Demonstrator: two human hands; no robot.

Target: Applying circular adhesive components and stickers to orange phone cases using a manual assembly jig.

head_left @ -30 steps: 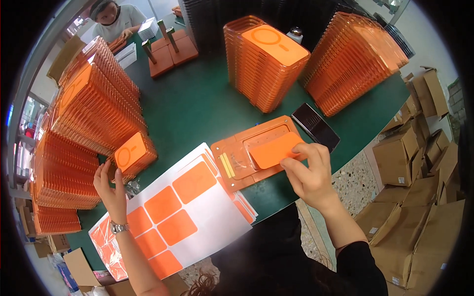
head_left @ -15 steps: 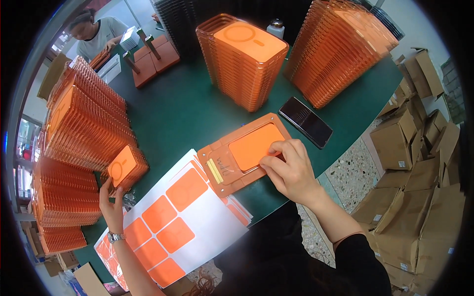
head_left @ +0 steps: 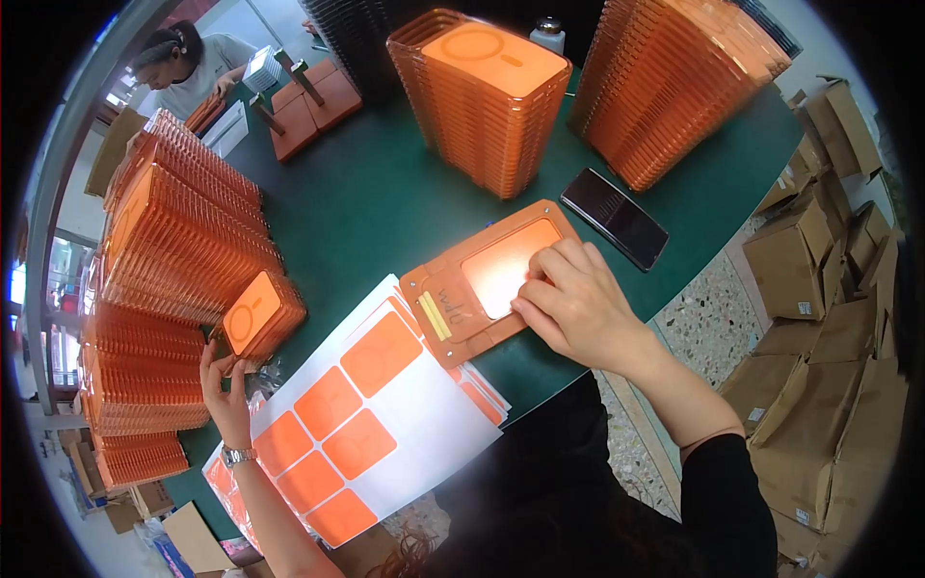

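My right hand [head_left: 583, 303] has its thumb and fingers pinched at the near right edge of an orange rounded panel [head_left: 491, 279]. That panel lies in the recess of a brown-orange fixture plate [head_left: 438, 279] with screws at its corners and a yellow strip; bright glare covers much of it. Whether the fingertips hold a thin film is hidden. My left hand [head_left: 226, 380] has thumb and fingers around the near corner of an orange phone case [head_left: 252, 313], the top one of a short stack. The case carries a ring and a short bar mark.
Sheets of orange rounded stickers [head_left: 385, 361] lie before me. Tall phone case stacks stand left [head_left: 188, 241], at the back [head_left: 482, 106] and back right [head_left: 674, 87]. A phone [head_left: 614, 218] lies right of the fixture. Cardboard boxes [head_left: 819, 337] crowd the right floor; a person [head_left: 193, 72] sits far left.
The whole view has shifted slightly. Glare now whitens the panel in the fixture. My right hand stays pinched at its edge, and my left hand stays at the small stack's corner.
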